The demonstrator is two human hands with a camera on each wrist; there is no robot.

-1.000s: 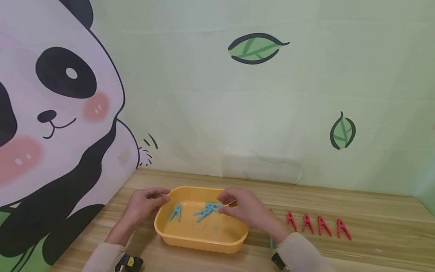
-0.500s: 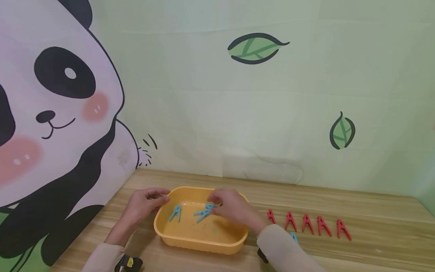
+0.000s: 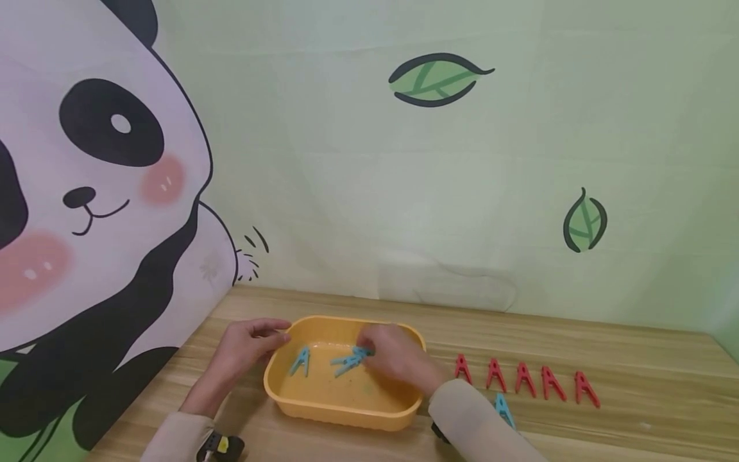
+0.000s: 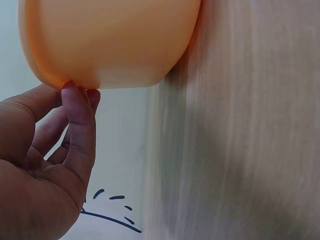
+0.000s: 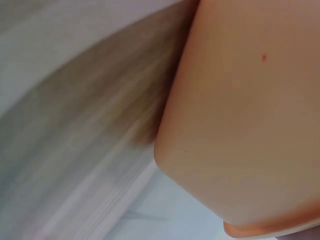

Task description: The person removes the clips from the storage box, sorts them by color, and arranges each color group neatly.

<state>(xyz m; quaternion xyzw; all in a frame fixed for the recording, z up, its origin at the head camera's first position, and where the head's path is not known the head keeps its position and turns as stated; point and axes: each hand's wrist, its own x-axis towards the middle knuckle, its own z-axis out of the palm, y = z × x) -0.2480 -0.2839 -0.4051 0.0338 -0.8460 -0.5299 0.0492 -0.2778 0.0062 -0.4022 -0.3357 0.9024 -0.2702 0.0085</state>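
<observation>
A yellow plastic basin (image 3: 346, 414) stands on the wooden table. My left hand (image 3: 245, 346) pinches its left rim; in the left wrist view, the fingers (image 4: 80, 125) meet the rim from outside. My right hand (image 3: 392, 356) reaches into the basin, its fingertips at a small cluster of blue clothespins (image 3: 348, 363). Whether it pinches one is hidden. Apart from them, another blue clothespin (image 3: 301, 362) lies at the basin's left side. In the right wrist view, the basin's outer wall (image 5: 240, 110) fills much of the picture and the right hand is almost wholly out of sight.
Right of the basin, several red clothespins (image 3: 524, 380) lie in a row on the table (image 3: 652, 385). One blue clothespin (image 3: 503, 409) lies in front of them, partly behind the right sleeve (image 3: 479, 420). A wall (image 3: 323, 192) with a printed panda and leaves rises behind.
My right hand has moved left and down into the basin, to the blue clothespins. The blue clothespin on the table, mostly covered by the arm before, now shows. The left hand stays at the rim.
</observation>
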